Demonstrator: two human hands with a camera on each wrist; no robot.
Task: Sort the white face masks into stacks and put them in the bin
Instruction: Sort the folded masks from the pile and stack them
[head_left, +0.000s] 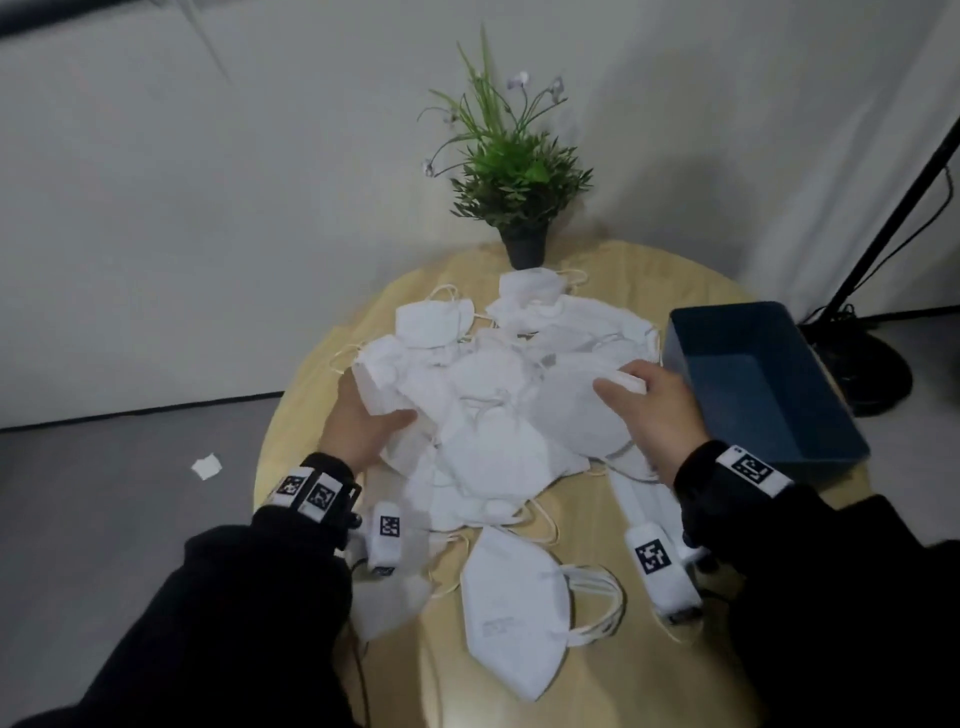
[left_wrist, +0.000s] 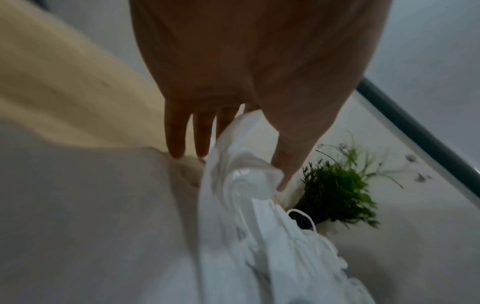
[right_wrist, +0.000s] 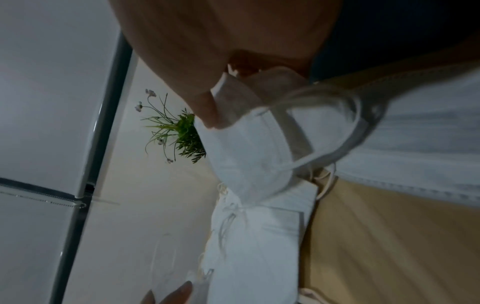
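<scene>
My left hand (head_left: 363, 421) sits at the left edge of the pile of white face masks (head_left: 498, 410), thumb laid over the top and fingers tucked under a few masks, so it grips a bunch of them; from the left wrist view the fingers (left_wrist: 176, 133) run down beside the folded white fabric with the thumb on its other side. My right hand (head_left: 652, 410) is at the pile's right edge, thumb and fingers pinching a folded mask (right_wrist: 249, 144) whose ear loops dangle below in the right wrist view. The pile spreads between the two hands and back toward the potted plant (head_left: 514, 171), masks overlapping with ear loops sticking out. One single mask (head_left: 514, 608) lies flat, apart from the heap, nearer to me. The blue bin (head_left: 753, 379) stands just to the right of my right hand, open side up, and I see nothing inside it. Everything rests on a round light wooden counter (head_left: 701, 291). Beyond it hang pale walls over a grey floor, with a small white scrap (head_left: 207, 466) on the floor at left and a black stand (head_left: 883, 249) with cables at right.
</scene>
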